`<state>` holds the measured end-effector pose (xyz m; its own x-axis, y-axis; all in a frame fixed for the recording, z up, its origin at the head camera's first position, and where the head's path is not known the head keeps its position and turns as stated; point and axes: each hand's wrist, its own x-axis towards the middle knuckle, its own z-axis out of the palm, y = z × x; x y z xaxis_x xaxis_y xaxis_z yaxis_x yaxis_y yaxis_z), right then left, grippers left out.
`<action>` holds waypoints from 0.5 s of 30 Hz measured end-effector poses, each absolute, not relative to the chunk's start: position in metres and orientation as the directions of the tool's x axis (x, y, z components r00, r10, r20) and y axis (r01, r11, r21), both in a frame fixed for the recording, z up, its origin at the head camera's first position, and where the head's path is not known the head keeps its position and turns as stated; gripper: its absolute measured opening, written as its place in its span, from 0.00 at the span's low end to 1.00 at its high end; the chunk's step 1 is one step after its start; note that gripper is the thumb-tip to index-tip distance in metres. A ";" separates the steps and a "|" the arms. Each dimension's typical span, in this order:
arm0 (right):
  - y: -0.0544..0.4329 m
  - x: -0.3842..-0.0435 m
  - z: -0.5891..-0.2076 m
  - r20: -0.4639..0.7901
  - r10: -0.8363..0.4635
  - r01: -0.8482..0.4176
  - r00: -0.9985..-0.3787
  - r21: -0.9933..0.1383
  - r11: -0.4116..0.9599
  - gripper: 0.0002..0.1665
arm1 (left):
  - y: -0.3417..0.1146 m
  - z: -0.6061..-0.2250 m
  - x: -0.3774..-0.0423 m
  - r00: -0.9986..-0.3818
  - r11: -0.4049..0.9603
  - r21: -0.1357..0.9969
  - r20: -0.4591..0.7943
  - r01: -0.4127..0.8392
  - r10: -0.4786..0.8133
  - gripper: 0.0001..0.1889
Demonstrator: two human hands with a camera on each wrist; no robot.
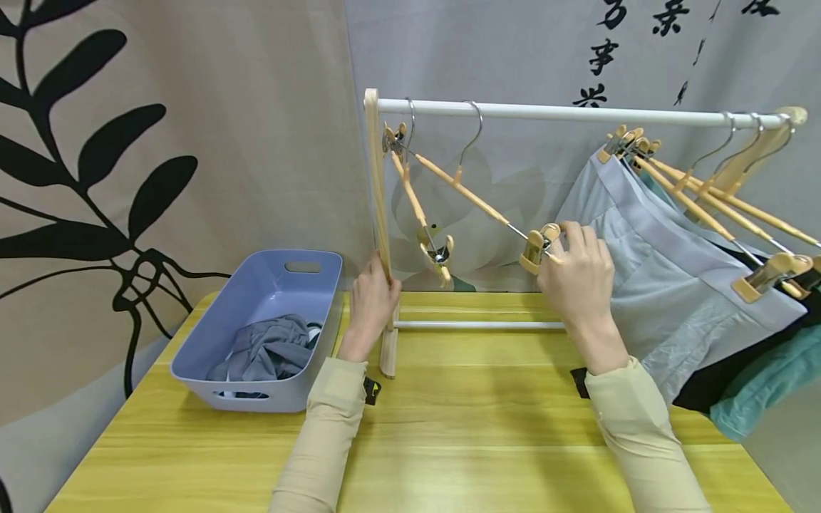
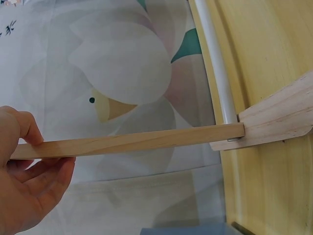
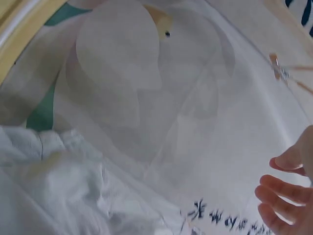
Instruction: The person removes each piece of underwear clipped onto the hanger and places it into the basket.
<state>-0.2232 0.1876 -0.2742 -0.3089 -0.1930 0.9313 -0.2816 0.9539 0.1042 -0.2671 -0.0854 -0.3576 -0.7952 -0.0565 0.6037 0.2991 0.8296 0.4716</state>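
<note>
My left hand (image 1: 373, 293) grips the wooden side post (image 2: 122, 142) of a small clothes rack, thumb on one side and fingers on the other. In the head view my right hand (image 1: 580, 267) overlaps the right end of a bare clip hanger (image 1: 471, 192), right by its wooden clip (image 1: 534, 251). The right wrist view shows that thumb and fingers (image 3: 281, 188) apart, with nothing between them. Another bare clip hanger (image 1: 410, 192) hangs closer to the left post. Pale blue-grey shorts (image 1: 648, 235) hang just right of my right hand.
A blue basket (image 1: 192, 370) holding crumpled grey clothing (image 1: 272, 349) stands left of the rack. Black and teal garments (image 1: 763, 399) hang behind the shorts. The rack's white top rail (image 1: 545, 112) and lower rail (image 1: 474, 325) cross over the yellow wooden table (image 1: 462, 434). A printed curtain hangs behind.
</note>
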 end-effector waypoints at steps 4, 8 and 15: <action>0.199 -0.219 -0.263 0.943 -0.110 -0.269 -0.314 0.023 0.963 0.12 | -0.086 -0.358 -0.267 -0.792 0.830 0.466 0.609 0.305 -0.051 0.27; 0.209 -0.214 -0.250 0.944 -0.026 -0.234 -0.328 -0.055 0.971 0.14 | -0.086 -0.357 -0.267 -0.797 0.828 0.473 0.602 0.301 -0.054 0.27; 0.228 -0.205 -0.227 0.937 0.128 -0.165 -0.324 -0.190 0.968 0.16 | -0.085 -0.357 -0.266 -0.798 0.825 0.478 0.601 0.302 -0.056 0.28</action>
<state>-0.2049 0.2279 -0.2266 -0.3242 0.1285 0.9372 -0.1649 0.9679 -0.1897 -0.2663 -0.0853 -0.3568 -0.7976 -0.0559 0.6006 0.3019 0.8250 0.4778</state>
